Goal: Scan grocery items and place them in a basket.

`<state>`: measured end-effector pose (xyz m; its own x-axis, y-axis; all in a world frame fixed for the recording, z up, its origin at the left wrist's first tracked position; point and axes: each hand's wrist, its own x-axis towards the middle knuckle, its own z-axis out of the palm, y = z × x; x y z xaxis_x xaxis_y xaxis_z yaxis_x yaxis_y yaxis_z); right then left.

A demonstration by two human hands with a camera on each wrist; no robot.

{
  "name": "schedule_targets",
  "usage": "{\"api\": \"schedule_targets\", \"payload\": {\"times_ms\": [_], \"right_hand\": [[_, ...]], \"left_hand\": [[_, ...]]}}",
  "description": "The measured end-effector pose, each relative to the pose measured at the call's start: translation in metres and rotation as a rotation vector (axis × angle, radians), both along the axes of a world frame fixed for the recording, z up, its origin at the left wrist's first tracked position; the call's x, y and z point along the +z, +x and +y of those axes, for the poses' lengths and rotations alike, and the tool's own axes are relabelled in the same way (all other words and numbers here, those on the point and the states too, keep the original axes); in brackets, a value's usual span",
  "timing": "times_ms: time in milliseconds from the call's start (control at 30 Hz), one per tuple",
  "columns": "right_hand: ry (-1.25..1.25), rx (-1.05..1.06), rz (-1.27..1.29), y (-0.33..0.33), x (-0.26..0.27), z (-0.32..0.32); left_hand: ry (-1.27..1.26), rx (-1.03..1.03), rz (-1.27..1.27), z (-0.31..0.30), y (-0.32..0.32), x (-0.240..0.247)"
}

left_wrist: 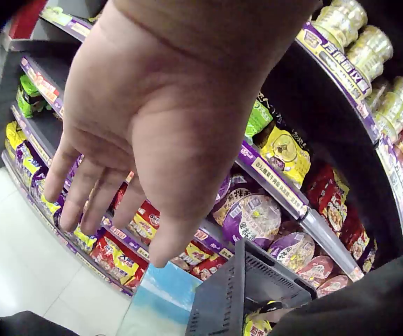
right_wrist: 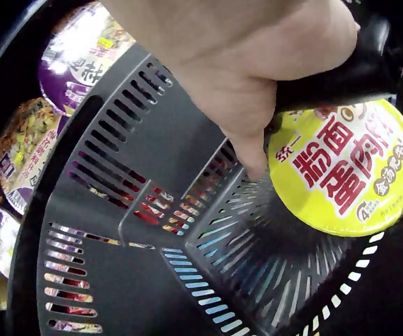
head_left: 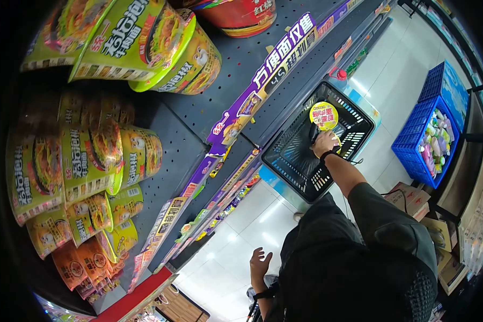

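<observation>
Inside a black shopping basket (head_left: 291,140), my right hand (head_left: 326,143) grips the black basket handle (right_wrist: 331,84), its thumb pointing down. A noodle cup with a round yellow lid (right_wrist: 345,171) sits in the basket right beside that hand. More yellow (head_left: 336,144) shows at the hand's edge, mostly hidden. My left hand (head_left: 260,264) hangs low over the floor with loose fingers and holds nothing. In the left wrist view the left palm (left_wrist: 145,119) faces the camera, in front of the shelves.
The basket rests on a light-blue box (head_left: 276,185) beside a shelf with green noodle cups (head_left: 91,155) and a purple price strip (head_left: 247,107). A red-capped bottle (head_left: 338,78) stands behind it. Blue crates (head_left: 413,147) with bottles and cardboard boxes (head_left: 408,198) line the right side.
</observation>
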<state>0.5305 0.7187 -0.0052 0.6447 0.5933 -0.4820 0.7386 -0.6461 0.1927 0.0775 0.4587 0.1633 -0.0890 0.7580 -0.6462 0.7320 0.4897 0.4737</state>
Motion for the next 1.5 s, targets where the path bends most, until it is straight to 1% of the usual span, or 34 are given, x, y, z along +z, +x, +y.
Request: {"api": "schedule_targets", "payload": {"times_ms": [33, 133, 267, 300, 367, 433, 567, 800, 933, 1033, 1133, 1267, 1333, 1367, 1400, 1467, 1500], "right_hand": [[-0.018, -0.073, 0.041, 0.004, -0.003, 0.003], [0.02, -0.097, 0.031, 0.005, -0.004, -0.003], [0.085, -0.09, 0.092, 0.011, 0.004, -0.003], [0.13, -0.1, 0.11, 0.011, -0.005, -0.008], [0.129, -0.117, 0.131, 0.013, -0.008, -0.013], [0.146, -0.144, 0.167, 0.015, -0.01, -0.014], [0.094, -0.163, 0.17, 0.016, 0.0, -0.01], [0.084, -0.135, 0.175, 0.015, -0.017, -0.018], [0.168, -0.159, 0.187, 0.009, -0.025, -0.011], [0.17, -0.163, 0.221, 0.002, -0.011, -0.008], [0.233, -0.138, 0.217, -0.004, -0.005, -0.014], [0.284, -0.186, 0.288, 0.0, 0.012, -0.009], [0.264, -0.244, 0.443, 0.004, 0.027, -0.007], [0.24, -0.255, 0.443, 0.003, 0.046, -0.004], [0.245, -0.256, 0.442, 0.008, 0.029, -0.008], [0.489, -0.168, 0.574, 0.02, -0.017, -0.018], [0.796, -0.308, 1.004, 0.024, -0.008, -0.022]], "left_hand": [[0.026, -0.001, -0.015, 0.0, 0.002, 0.0], [0.058, 0.003, -0.045, -0.003, 0.008, 0.0], [0.049, 0.002, -0.033, 0.007, 0.01, 0.002], [0.032, 0.001, -0.025, 0.005, 0.009, 0.003], [0.015, 0.003, -0.012, 0.004, 0.009, 0.007], [-0.068, 0.03, -0.009, 0.004, 0.012, 0.012], [-0.078, 0.04, -0.034, -0.001, 0.01, 0.006], [-0.086, 0.032, -0.05, 0.001, 0.015, 0.005], [-0.057, -0.008, -0.049, 0.008, 0.009, -0.007], [-0.061, -0.021, -0.034, 0.015, 0.008, -0.005], [-0.064, -0.038, -0.033, 0.015, 0.011, -0.002], [-0.012, -0.07, -0.047, 0.028, 0.022, -0.008], [0.007, -0.111, -0.061, 0.038, 0.029, -0.011], [0.001, -0.12, -0.049, 0.039, 0.031, -0.01], [0.006, -0.122, -0.05, 0.044, 0.033, -0.011], [0.027, -0.234, -0.044, 0.061, 0.041, -0.014], [0.078, -0.275, -0.083, 0.085, 0.053, -0.018]]}}
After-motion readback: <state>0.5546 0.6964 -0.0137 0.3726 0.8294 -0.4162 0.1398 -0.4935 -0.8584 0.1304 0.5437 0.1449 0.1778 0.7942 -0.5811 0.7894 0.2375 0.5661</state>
